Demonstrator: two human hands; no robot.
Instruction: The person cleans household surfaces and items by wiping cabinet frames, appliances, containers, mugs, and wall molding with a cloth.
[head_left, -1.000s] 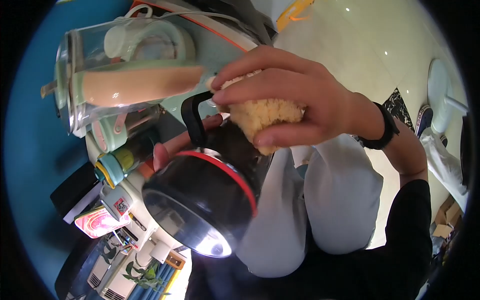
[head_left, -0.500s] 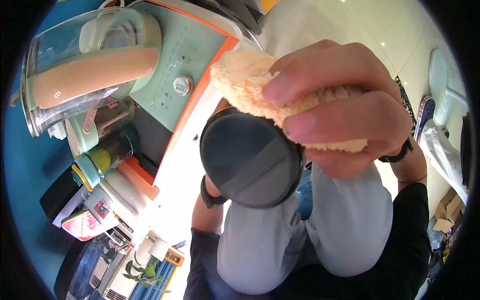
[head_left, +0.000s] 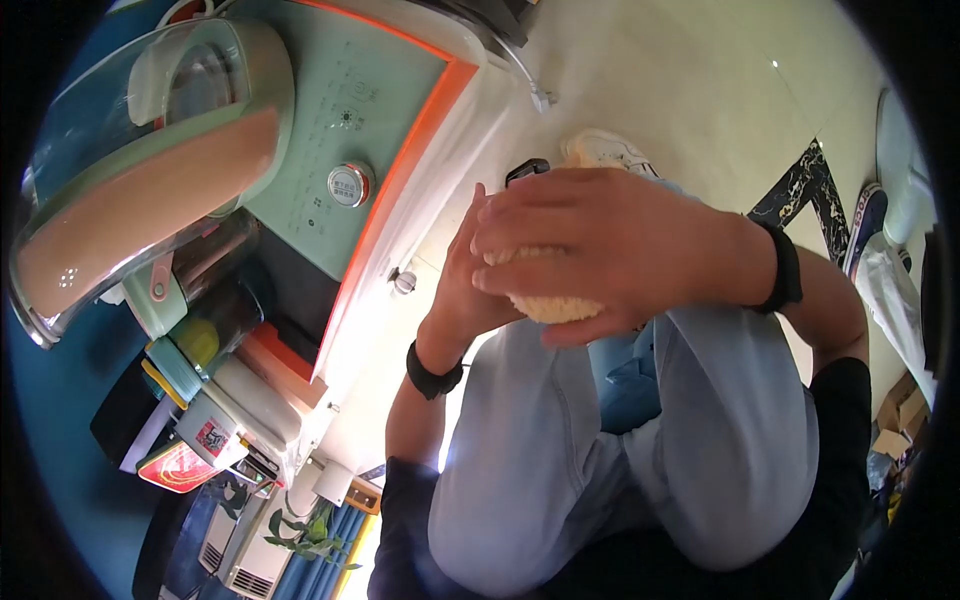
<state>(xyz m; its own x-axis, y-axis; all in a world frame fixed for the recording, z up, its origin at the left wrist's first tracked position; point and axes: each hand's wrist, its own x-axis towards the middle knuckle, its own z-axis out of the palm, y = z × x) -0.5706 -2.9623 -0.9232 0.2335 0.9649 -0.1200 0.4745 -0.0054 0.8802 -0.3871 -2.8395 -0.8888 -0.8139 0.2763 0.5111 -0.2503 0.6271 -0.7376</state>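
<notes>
Yellow cloth (head_left: 556, 308) in right hand (head_left: 625, 235), left hand (head_left: 463, 285) beside, orange edge (head_left: 440, 100) apart

Cloth (head_left: 555, 308): rough, fluffy pile, matt. Black item (head_left: 527, 171), mostly hidden: smooth, some gloss. Green panel (head_left: 300, 170): smooth, satin, plastic-looking. Knob (head_left: 351, 185), near panel's orange edge (head_left: 455, 82): shiny, metal-looking rim. Jug (head_left: 110, 110): clear, glossy; glass or plastic, cannot tell. Trousers (head_left: 510, 450): matt woven fabric. Floor (head_left: 690, 90): polished, reflective.
</notes>
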